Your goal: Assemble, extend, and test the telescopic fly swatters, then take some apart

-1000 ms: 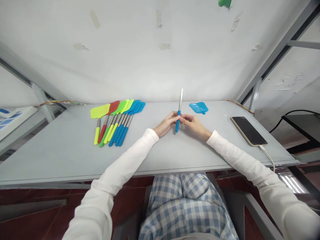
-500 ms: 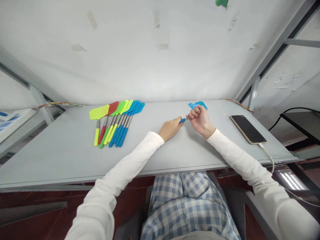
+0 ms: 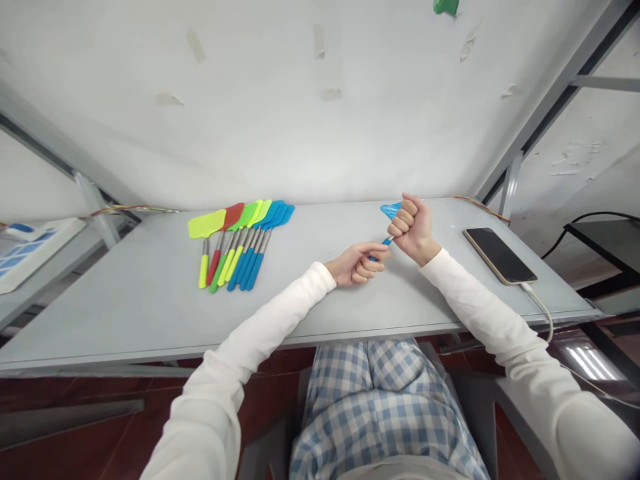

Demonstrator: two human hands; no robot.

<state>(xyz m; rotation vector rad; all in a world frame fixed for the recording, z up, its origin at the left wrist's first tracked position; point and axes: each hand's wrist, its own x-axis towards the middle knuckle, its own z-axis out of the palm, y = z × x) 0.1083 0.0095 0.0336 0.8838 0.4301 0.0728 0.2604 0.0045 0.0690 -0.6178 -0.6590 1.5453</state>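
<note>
Between my two hands is a blue fly swatter with a metal shaft. My left hand is closed around its blue handle. Higher up, my right hand makes a fist around the shaft, just below the flat head. That fist hides most of the shaft and part of the head. To the left, several fly swatters lie fanned side by side: a yellow one at the outer end, then a red one, green and yellow ones, and blue ones on the right.
A phone with a white charging cable lies on the right of the grey table. The white wall rises behind the table. Metal frame bars stand at the sides.
My right hand has turned so that its knuckles show, and it grips the shaft in a fist. My left hand has rolled over, fingers wrapping the handle. The view has shifted slightly.
</note>
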